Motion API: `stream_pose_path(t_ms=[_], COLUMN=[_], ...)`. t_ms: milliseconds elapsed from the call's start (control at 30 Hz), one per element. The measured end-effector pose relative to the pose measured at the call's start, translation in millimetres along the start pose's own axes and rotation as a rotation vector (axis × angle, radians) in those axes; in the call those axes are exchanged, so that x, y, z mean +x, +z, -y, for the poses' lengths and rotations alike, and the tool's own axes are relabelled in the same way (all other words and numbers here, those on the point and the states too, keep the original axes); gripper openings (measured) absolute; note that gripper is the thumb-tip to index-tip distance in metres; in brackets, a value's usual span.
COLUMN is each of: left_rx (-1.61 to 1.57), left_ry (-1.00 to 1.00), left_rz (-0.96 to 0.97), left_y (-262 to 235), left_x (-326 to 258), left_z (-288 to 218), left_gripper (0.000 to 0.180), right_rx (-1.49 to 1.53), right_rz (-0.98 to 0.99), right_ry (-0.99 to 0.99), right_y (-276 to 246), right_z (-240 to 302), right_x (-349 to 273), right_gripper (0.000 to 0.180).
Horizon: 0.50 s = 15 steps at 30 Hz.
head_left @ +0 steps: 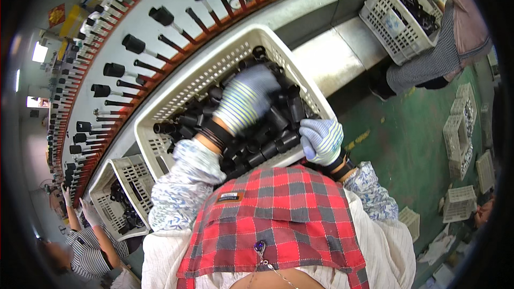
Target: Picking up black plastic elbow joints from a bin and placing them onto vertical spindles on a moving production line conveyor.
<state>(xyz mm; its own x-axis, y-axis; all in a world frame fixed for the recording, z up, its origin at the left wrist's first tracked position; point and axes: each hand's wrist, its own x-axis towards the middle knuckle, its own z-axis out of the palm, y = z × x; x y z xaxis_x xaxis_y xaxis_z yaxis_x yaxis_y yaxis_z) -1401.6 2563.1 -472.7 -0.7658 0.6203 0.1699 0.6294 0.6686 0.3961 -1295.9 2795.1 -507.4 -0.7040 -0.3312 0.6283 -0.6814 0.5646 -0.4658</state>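
A white plastic crate (239,36) full of short black cylindrical sleeves (262,150) stands in front of me. My left hand (247,99), in a striped knit glove, reaches down among the sleeves. Its fingers are smeared by motion, so what they touch is hidden. At the crate's right corner, my right hand (321,140), also gloved, is closed with its fingers curled over the rim. Whatever lies inside those fingers does not show. Both my forearms wear patterned sleeve covers.
A curved conveyor line (176,56) with upright spindles, several capped with black parts, runs behind the crate. Another crate (115,171) sits at left near a co-worker in stripes (93,251). A third crate (396,27) is beside a person at right. More crates (458,203) lie on the green floor.
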Motion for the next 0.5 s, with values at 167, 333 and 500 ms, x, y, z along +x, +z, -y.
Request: stream_pose_path(t_ms=[167, 333, 500], left_rx=[-0.042, -0.311, 0.061], left_ry=[-0.074, -0.285, -0.168], left_rz=[0.381, 0.391, -0.162], left_y=[91.5, 28.6, -95.1], left_x=[-58.5, -37.4, 36.2], left_z=[-2.5, 27.8, 110.7], left_gripper=[0.059, 0.062, 0.054], right_rx=[-0.001, 0.022, 0.051], right_rz=[0.044, 0.067, 0.159], right_ry=[-0.046, -0.068, -0.13], right_y=[0.4, -1.1, -3.3], right_z=[0.4, -6.1, -21.3], right_x=[-9.1, -7.1, -7.8], right_gripper=[0.021, 0.02, 0.028])
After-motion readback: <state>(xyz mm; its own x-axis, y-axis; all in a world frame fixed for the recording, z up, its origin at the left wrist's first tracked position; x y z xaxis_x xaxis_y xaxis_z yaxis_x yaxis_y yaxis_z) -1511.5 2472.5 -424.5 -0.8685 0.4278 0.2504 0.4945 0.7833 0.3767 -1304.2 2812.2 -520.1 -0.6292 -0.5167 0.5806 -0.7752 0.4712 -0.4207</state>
